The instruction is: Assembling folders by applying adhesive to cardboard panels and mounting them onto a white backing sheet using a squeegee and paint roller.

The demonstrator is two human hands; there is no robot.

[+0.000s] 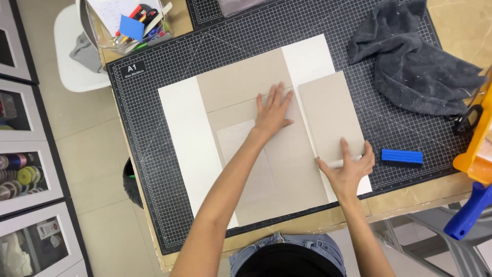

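From the head camera, looking down: my left hand (273,114) lies flat with fingers spread, pressing on the large grey board (256,128), which rests on a white sheet (182,128) over the black cutting mat (154,102). My right hand (348,172) has its thumb and fingers closed on the lower edge of a smaller grey board (330,115) just beside the large one; something pale sits under the fingers, possibly a tool. A blue block (402,156) lies near that hand, and a dark towel (410,66) sits farther back.
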